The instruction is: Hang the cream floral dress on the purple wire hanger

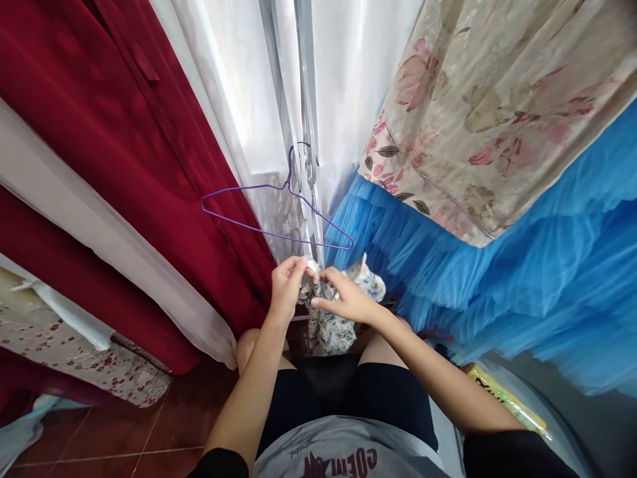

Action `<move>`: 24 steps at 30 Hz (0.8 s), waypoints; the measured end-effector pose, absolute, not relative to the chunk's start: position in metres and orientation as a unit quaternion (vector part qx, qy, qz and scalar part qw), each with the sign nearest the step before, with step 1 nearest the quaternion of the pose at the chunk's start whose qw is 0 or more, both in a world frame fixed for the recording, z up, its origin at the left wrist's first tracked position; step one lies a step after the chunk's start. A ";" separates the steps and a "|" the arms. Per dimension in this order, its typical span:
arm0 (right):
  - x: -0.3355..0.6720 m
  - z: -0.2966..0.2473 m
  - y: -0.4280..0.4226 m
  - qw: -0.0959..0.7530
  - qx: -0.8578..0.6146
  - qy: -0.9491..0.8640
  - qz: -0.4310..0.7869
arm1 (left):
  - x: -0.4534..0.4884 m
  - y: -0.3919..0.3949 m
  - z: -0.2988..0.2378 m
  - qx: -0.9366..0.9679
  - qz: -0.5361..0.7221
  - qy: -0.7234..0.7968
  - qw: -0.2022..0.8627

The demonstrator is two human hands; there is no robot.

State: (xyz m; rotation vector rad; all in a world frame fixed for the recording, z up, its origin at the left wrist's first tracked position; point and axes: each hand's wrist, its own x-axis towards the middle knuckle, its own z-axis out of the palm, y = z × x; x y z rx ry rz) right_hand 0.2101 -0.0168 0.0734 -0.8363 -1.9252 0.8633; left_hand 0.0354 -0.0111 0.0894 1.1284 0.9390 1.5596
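Note:
A white garment with a blue floral print (338, 325) hangs down in front of my knees. My left hand (287, 285) pinches the upper edge of this floral garment between thumb and fingertips. Beside it, my right hand (346, 297) has its thumb and fingers apart around the garment's upper part; whether it grips the cloth I cannot tell. Just above both hands, a purple wire hanger (243, 229) hangs by its hook on a metal frame (304, 119) and bears no clothing.
Dark red curtains (124, 133) hang on the left and white curtains (219, 79) behind the frame. On the right hang a pink floral cloth (478, 119) and blue tulle (478, 285). A yellow packet (512, 398) lies by my right arm. Red floor tiles (174, 418) show at lower left.

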 end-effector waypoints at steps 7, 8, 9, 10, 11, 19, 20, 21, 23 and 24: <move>0.211 0.085 -0.028 0.449 -0.300 -0.519 0.662 | 0.046 -0.019 0.114 0.728 0.488 0.342 0.339; 0.216 0.089 -0.029 0.458 -0.299 -0.469 0.693 | 0.042 -0.017 0.109 0.747 0.442 0.320 0.380; 0.224 0.094 -0.031 0.457 -0.300 -0.431 0.718 | 0.039 -0.016 0.102 0.758 0.388 0.299 0.430; 0.233 0.099 -0.031 0.444 -0.302 -0.410 0.737 | 0.037 -0.017 0.094 0.762 0.335 0.283 0.476; 0.244 0.104 -0.031 0.424 -0.304 -0.405 0.751 | 0.036 -0.019 0.085 0.763 0.286 0.275 0.510; 0.330 0.151 -0.006 0.115 -0.188 -0.664 0.714 | 0.053 -0.069 0.026 0.757 0.174 0.281 0.563; 0.337 0.157 -0.002 0.107 -0.194 -0.679 0.700 | 0.053 -0.072 0.023 0.753 0.175 0.279 0.570; 0.343 0.163 0.002 0.112 -0.215 -0.693 0.679 | 0.051 -0.074 0.022 0.749 0.176 0.284 0.572; 0.354 0.173 0.013 0.149 -0.279 -0.723 0.614 | 0.043 -0.073 0.024 0.754 0.191 0.322 0.540; 0.359 0.177 0.020 0.176 -0.315 -0.732 0.577 | 0.037 -0.070 0.028 0.763 0.206 0.352 0.501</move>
